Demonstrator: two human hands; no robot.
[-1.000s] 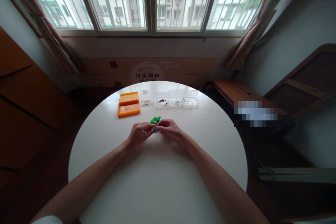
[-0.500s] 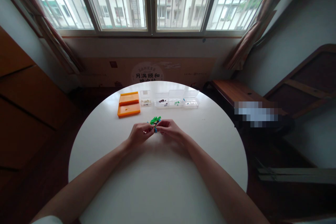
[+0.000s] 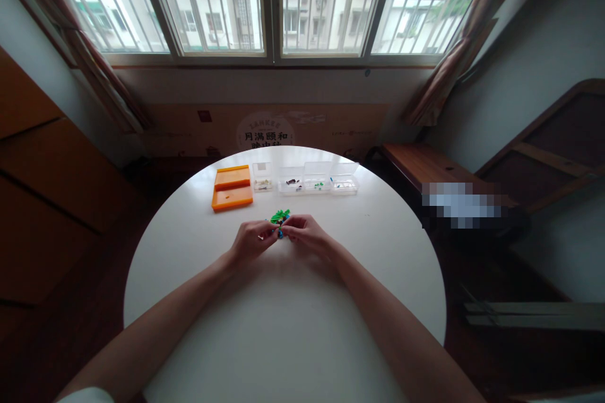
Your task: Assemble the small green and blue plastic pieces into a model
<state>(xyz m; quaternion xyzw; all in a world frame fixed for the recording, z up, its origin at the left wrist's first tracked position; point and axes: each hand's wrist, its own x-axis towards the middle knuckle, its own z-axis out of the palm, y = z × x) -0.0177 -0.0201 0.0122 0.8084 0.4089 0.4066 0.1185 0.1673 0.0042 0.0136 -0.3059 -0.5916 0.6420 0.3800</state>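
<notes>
A small green and blue model of plastic building pieces (image 3: 280, 216) is held between my two hands above the white round table (image 3: 283, 327). My left hand (image 3: 253, 236) pinches it from the left, with the fingers closed. From the right, my right hand (image 3: 305, 230) grips it with thumb and forefinger. Green parts stick out at the far side, and a blue part shows below the fingertips. The fingers hide the middle of the model, so single pieces cannot be made out.
An open orange case (image 3: 232, 196) lies beyond my left hand. To its right stand open clear plastic boxes: one with pale pieces (image 3: 263, 183), one with dark pieces (image 3: 290, 182), one with green pieces (image 3: 318, 186) and one with bluish bits (image 3: 344, 186). A wooden bench (image 3: 420, 160) is beyond the table's right side.
Both hands stay in almost the same place on the model. The blue part under the fingertips has shifted very slightly.
</notes>
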